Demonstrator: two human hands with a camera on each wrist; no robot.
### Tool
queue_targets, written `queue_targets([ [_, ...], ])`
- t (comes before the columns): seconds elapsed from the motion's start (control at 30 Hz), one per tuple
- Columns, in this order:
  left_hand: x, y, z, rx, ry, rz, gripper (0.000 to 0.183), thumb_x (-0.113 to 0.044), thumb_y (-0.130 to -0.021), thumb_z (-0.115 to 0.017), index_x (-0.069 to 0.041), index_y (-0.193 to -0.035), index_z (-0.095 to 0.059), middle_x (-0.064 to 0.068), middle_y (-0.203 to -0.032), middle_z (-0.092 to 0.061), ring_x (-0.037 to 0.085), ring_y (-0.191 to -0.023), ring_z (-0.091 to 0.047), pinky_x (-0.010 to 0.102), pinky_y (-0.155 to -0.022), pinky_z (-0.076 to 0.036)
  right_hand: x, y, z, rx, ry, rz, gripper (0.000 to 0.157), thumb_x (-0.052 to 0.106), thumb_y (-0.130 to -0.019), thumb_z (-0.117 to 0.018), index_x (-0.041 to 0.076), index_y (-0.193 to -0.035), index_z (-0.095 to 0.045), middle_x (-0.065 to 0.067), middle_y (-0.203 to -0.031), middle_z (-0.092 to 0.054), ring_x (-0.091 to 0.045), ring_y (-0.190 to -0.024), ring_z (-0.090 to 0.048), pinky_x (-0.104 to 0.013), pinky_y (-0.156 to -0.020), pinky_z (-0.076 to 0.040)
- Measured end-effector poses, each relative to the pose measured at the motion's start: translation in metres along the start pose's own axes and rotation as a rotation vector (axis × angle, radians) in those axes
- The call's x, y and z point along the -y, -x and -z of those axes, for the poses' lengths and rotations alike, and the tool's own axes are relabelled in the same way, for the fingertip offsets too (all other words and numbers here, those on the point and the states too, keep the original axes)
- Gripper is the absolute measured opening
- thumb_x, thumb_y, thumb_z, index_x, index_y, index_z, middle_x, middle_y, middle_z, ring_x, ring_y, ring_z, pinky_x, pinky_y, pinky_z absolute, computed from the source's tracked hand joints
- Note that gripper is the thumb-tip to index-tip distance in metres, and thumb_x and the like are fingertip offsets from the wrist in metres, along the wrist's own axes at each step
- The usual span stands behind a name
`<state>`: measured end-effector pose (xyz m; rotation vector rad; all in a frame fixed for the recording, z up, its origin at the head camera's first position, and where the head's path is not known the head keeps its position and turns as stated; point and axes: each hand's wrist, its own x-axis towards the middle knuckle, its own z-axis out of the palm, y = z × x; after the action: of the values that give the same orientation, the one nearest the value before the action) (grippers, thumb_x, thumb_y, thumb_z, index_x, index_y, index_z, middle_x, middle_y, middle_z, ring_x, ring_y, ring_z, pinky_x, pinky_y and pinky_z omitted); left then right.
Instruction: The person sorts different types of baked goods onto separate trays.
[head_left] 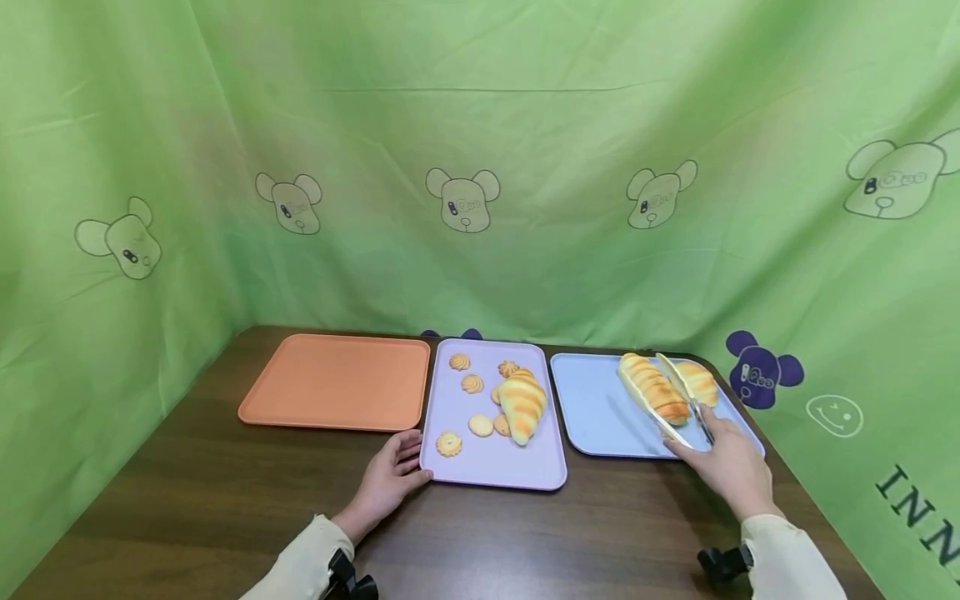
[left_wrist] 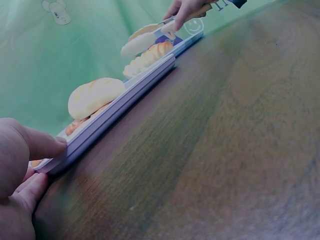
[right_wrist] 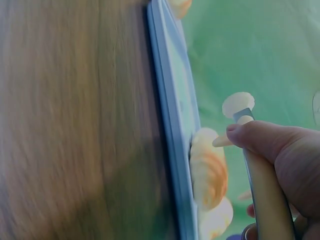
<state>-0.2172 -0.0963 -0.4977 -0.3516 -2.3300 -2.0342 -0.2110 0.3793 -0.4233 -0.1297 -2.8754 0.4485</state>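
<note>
My right hand (head_left: pixel 731 467) grips a pair of tongs (right_wrist: pixel 270 200) with pale tips and handle. The tong arms are spread over a long striped bread roll (head_left: pixel 654 387) on the blue tray (head_left: pixel 592 417); from the left wrist view they look above the bread, and contact cannot be told. Behind the right arm of the tongs lies another bread (head_left: pixel 699 382). My left hand (head_left: pixel 386 479) holds the near left corner of the lilac tray (head_left: pixel 495 471), thumb and fingers against its edges. That tray carries a croissant-shaped bread (head_left: pixel 523 404) and several cookies (head_left: pixel 449 443).
An orange tray (head_left: pixel 337 383) lies at the left of the brown table (head_left: pixel 525 542). A green curtain (head_left: pixel 480 275) with bear drawings hangs behind and on both sides. The three trays stand in a row along the table's back.
</note>
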Motion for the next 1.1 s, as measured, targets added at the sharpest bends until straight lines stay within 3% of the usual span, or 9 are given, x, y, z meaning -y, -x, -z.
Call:
queue_targets([
  [0.17, -0.001, 0.000, 0.000, -0.004, 0.007, 0.005, 0.058, 0.012, -0.081, -0.073, 0.014, -0.133, -0.046, 0.034, -0.134, -0.051, 0.047, -0.125, -0.050, 0.039, -0.100, -0.052, 0.019, 0.004, -0.002, -0.025, -0.017, 0.066, 0.095, 0.054, -0.086, -0.071, -0.010, -0.147, -0.034, -0.042, -0.130, -0.046, -0.059, -0.108, -0.051, -0.066, -0.075, -0.050],
  [0.6, -0.004, 0.002, 0.000, -0.005, 0.016, 0.008, 0.060, 0.012, -0.081, -0.073, 0.014, -0.134, -0.045, 0.034, -0.135, -0.050, 0.046, -0.125, -0.050, 0.041, -0.100, -0.052, 0.062, 0.011, -0.015, 0.021, -0.067, 0.158, 0.094, 0.050, -0.082, -0.077, -0.009, -0.145, -0.041, -0.042, -0.136, -0.044, -0.062, -0.114, -0.048, -0.070, -0.085, -0.048],
  [1.1, -0.005, 0.002, 0.000, -0.010, 0.021, 0.015, 0.060, 0.013, -0.081, -0.074, 0.013, -0.134, -0.046, 0.033, -0.135, -0.051, 0.045, -0.125, -0.051, 0.041, -0.099, -0.052, 0.086, 0.016, -0.031, 0.035, -0.141, 0.217, 0.092, 0.048, -0.079, -0.080, -0.009, -0.143, -0.045, -0.037, -0.125, -0.056, -0.054, -0.108, -0.057, -0.064, -0.087, -0.051],
])
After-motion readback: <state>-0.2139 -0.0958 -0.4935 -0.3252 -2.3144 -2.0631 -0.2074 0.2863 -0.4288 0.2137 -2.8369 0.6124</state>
